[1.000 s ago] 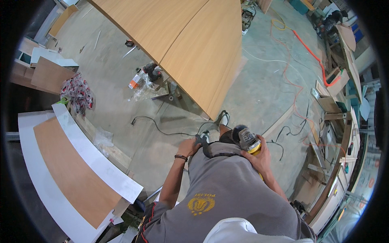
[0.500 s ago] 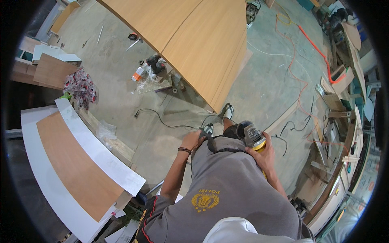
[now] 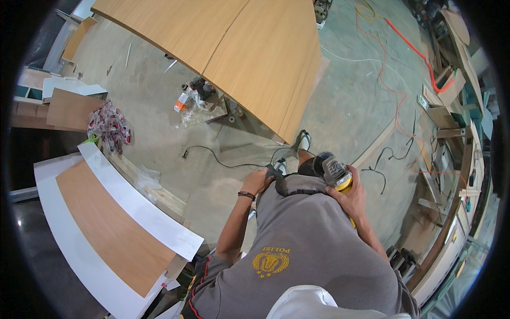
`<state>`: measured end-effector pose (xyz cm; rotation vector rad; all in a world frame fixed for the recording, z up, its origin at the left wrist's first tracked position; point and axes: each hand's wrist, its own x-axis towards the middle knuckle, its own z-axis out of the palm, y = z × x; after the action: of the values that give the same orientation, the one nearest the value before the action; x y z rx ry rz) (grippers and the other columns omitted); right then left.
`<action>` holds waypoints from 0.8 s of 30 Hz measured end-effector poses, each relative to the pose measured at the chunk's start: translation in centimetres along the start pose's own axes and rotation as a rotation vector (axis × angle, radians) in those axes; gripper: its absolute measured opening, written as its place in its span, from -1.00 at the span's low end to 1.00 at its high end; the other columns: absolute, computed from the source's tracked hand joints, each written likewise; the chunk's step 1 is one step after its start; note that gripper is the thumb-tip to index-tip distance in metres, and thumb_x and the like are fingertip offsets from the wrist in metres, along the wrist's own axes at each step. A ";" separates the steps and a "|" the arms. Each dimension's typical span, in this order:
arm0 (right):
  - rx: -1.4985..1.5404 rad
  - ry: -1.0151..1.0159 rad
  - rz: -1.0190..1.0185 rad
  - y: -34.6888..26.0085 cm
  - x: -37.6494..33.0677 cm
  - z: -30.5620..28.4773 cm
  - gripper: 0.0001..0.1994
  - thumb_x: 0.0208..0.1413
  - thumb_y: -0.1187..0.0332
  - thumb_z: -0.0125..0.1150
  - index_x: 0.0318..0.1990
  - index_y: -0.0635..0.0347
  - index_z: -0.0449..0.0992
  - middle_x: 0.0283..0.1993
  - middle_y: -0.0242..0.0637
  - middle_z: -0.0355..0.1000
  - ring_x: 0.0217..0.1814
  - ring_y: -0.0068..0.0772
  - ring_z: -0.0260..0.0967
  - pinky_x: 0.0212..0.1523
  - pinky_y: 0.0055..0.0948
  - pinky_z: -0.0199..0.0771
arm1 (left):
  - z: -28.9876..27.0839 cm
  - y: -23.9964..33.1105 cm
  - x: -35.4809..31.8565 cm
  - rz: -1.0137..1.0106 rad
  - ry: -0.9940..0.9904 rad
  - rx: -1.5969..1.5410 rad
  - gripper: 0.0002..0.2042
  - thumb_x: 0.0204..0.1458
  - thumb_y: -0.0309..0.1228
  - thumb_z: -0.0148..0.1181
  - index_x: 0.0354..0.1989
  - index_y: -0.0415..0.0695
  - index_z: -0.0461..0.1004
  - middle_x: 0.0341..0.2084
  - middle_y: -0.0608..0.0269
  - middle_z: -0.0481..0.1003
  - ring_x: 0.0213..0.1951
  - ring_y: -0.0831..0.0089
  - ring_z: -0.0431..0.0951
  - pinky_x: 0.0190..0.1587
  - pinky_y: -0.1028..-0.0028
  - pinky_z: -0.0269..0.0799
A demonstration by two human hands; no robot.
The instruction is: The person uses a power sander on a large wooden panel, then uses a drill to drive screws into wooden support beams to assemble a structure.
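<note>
Presently, right hand (image 3: 348, 195): at the right side of the waist, fingers wrapped around the yellow body of a power tool (image 3: 338, 173)
Power tool: located at the right front of the waist, just beyond the shirt hem; grey head directed away from the body, dark round part at its far left end; whether it is running cannot be told
Left hand (image 3: 256, 182): at the left side of the waist, fingers closed on dark material (image 3: 273, 174); cloth or strap, cannot be determined
Left wrist: dark bracelets (image 3: 246, 195) worn
Shirt (image 3: 319, 239): grey, gold emblem on the front
Footwear (image 3: 305, 141): pale, on the floor (image 3: 356, 111) near the closest corner of the panel
Black cable (image 3: 212, 162): lying in a curve on the floor, running toward the feet; any link to the tool cannot be told
Wood-faced panel (image 3: 255, 64): large, light brown, crossed by a dark seam, ahead of the person
Beside its left edge: dark drill (image 3: 202, 88), orange-and-white box (image 3: 181, 102), clear plastic
Left side: curved white panel (image 3: 135, 194) with brown middle section
Right side: orange-red hose (image 3: 417, 49) near wood offcuts
</note>
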<state>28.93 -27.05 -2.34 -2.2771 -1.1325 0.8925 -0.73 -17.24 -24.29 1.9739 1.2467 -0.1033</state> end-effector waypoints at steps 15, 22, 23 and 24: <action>-0.089 -0.035 0.068 0.3 0.1 -0.3 -0.15 -0.19 0.03 0.52 0.29 0.13 0.32 0.09 -0.04 0.53 0.10 0.04 0.54 0.08 -0.12 0.53 | 0.2 -0.8 1.5 0.046 -0.093 0.049 -0.55 0.21 -0.02 0.14 0.06 -0.13 0.44 -0.24 -0.19 0.60 -0.15 -0.14 0.60 -0.13 0.00 0.53; -0.058 0.005 0.095 0.4 -0.2 -0.2 -0.14 -0.21 0.03 0.55 0.29 0.13 0.33 0.06 0.00 0.55 0.10 0.05 0.55 0.12 -0.13 0.53 | 0.1 -1.3 2.4 0.084 -0.123 0.099 -0.57 0.21 -0.03 0.15 0.04 -0.12 0.45 -0.26 -0.20 0.60 -0.16 -0.14 0.61 -0.16 0.00 0.54; -0.055 0.004 0.101 0.4 -0.1 -0.1 -0.14 -0.21 0.03 0.55 0.28 0.13 0.33 0.06 0.00 0.55 0.10 0.05 0.55 0.12 -0.13 0.53 | 0.2 -1.6 2.5 0.092 -0.124 0.091 -0.57 0.21 -0.03 0.14 0.04 -0.13 0.44 -0.27 -0.20 0.60 -0.17 -0.15 0.61 -0.16 -0.01 0.54; -0.050 0.004 0.110 0.5 -0.1 0.0 -0.14 -0.21 0.03 0.55 0.28 0.13 0.33 0.06 0.00 0.55 0.10 0.05 0.54 0.13 -0.13 0.53 | 0.1 -1.5 2.6 0.102 -0.128 0.084 -0.58 0.21 -0.03 0.14 0.03 -0.13 0.44 -0.28 -0.20 0.61 -0.18 -0.15 0.61 -0.17 -0.02 0.53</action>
<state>29.17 -27.45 -2.60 -2.4007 -1.0478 0.9098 -0.57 -15.03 -26.40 2.0644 1.0732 -0.2308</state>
